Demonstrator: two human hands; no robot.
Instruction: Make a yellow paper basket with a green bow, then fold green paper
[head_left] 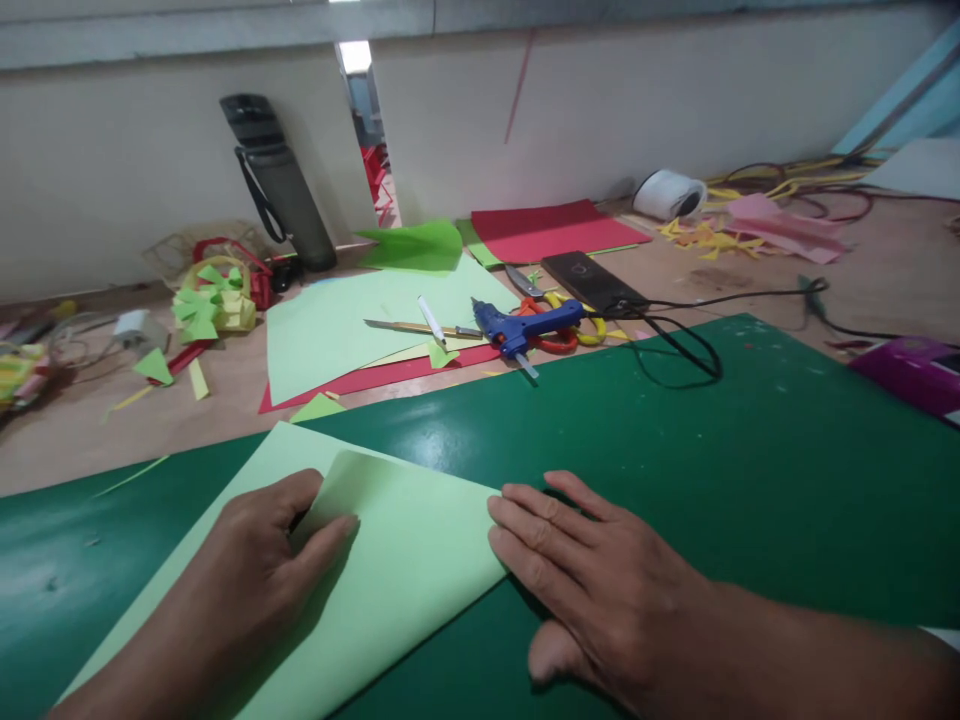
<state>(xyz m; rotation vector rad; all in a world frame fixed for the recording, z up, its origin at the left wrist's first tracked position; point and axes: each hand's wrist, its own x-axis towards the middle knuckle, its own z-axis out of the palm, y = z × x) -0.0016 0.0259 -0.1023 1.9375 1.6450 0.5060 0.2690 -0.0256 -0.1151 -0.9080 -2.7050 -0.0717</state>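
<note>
A sheet of light green paper (420,530) lies on the dark green mat (787,480), folded over on itself with a corner pointing right. My left hand (262,550) pinches the raised edge of the upper layer between thumb and fingers. On the right corner of the paper rest the outstretched fingertips of my right hand (592,570); its fingers lie flat and the thumb is apart. Beyond the mat are a blue glue gun (517,325), a craft knife (420,327) and a white pen (431,320), on and beside more pale green paper (322,330).
A dark bottle (289,190) leans against the wall at the back left, near a small paper basket (217,300). Behind the glue gun are scissors (559,335), a black phone-like slab (592,282) and red sheets (555,230). A white spool (670,195) and cables lie at the back right.
</note>
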